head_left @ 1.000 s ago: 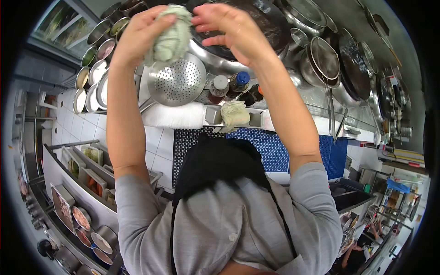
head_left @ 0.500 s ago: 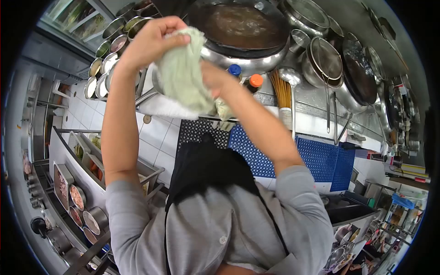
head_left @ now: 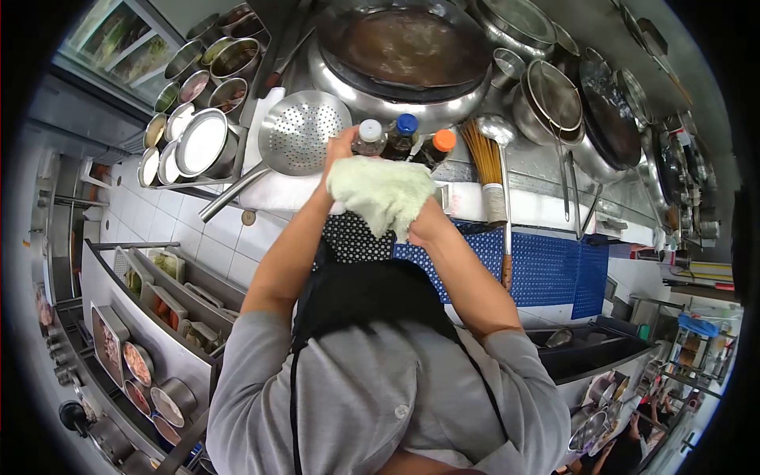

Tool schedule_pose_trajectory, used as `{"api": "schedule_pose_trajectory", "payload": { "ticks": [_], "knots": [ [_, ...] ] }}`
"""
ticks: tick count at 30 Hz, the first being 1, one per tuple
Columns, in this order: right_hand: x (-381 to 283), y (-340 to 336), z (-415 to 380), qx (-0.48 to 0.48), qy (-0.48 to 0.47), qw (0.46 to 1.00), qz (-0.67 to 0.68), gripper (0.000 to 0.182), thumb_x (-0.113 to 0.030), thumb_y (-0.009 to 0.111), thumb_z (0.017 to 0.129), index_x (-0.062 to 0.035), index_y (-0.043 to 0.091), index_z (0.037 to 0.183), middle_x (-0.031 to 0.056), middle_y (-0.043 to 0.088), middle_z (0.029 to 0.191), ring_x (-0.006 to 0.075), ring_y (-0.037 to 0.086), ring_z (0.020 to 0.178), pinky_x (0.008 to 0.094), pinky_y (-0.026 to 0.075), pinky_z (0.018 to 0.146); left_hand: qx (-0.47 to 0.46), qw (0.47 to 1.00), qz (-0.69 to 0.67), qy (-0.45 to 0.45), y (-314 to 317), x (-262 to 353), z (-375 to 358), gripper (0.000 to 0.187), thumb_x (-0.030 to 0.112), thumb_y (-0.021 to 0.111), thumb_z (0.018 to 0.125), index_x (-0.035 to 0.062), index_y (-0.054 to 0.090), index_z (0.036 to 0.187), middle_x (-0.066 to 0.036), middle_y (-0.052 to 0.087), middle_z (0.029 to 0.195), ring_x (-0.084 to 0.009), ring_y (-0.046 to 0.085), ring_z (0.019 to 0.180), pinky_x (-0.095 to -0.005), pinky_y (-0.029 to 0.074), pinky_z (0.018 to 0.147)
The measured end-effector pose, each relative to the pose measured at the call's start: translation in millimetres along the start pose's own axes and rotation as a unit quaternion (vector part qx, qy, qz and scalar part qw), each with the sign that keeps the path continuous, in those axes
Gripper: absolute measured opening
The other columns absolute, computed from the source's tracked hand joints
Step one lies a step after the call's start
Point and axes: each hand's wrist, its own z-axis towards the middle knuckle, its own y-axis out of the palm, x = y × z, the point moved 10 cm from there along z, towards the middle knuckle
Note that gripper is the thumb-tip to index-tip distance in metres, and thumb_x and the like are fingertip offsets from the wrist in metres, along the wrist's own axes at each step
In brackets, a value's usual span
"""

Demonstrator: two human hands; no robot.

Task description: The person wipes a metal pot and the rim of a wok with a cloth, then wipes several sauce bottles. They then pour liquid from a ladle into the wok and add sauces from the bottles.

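A pale green cloth (head_left: 381,190) is bunched between my two hands at the counter's front edge. My left hand (head_left: 340,155) is at the cloth's left side, next to a bottle with a white cap (head_left: 370,136); the cloth hides part of its fingers. On the right, my right hand (head_left: 427,223) grips the cloth's lower corner. Just beyond stand a blue-capped bottle (head_left: 405,131) and an orange-capped bottle (head_left: 440,147). A perforated ladle (head_left: 303,133) lies left of the bottles, its handle pointing down-left.
A large wok (head_left: 408,47) of brownish liquid sits behind the bottles. To the right are a bamboo brush (head_left: 487,170), a long-handled ladle (head_left: 497,131) and strainers (head_left: 554,95). Metal pots (head_left: 207,144) crowd the left. Someone is partly visible at the lower right.
Both hands have come down and closer together with the cloth, from above the counter's left part to in front of the bottles. The perforated ladle and white-capped bottle are now uncovered.
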Motion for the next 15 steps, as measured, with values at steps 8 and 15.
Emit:
{"api": "schedule_pose_trajectory", "payload": {
  "ticks": [8,15],
  "knots": [
    [-68.0,94.9,20.0,0.093,-0.342,0.571,-0.74,0.03,-0.012,0.065,0.085,-0.0043,0.067,0.113,0.0162,0.066,0.116,0.035,0.062,0.109,0.0462,0.046,0.101,0.095,0.982,-0.163,0.021,-45.5,12.5,-1.8,0.059,0.018,0.078,0.078,0.0015,0.05,0.128,-0.016,0.06,0.118,-0.0285,0.061,0.108,-0.0375,0.049,0.095],
    [-120.1,142.0,111.6,0.11,-0.511,0.697,-0.491,0.032,-0.004,0.072,0.073,-0.0004,0.068,0.104,0.0124,0.068,0.098,0.0289,0.065,0.1,0.0366,0.051,0.092,0.12,0.975,-0.043,0.182,-120.4,64.1,34.3,0.061,0.017,0.078,0.077,0.0003,0.054,0.13,-0.017,0.065,0.121,-0.0288,0.064,0.111,-0.0347,0.051,0.093]
  ]
}}
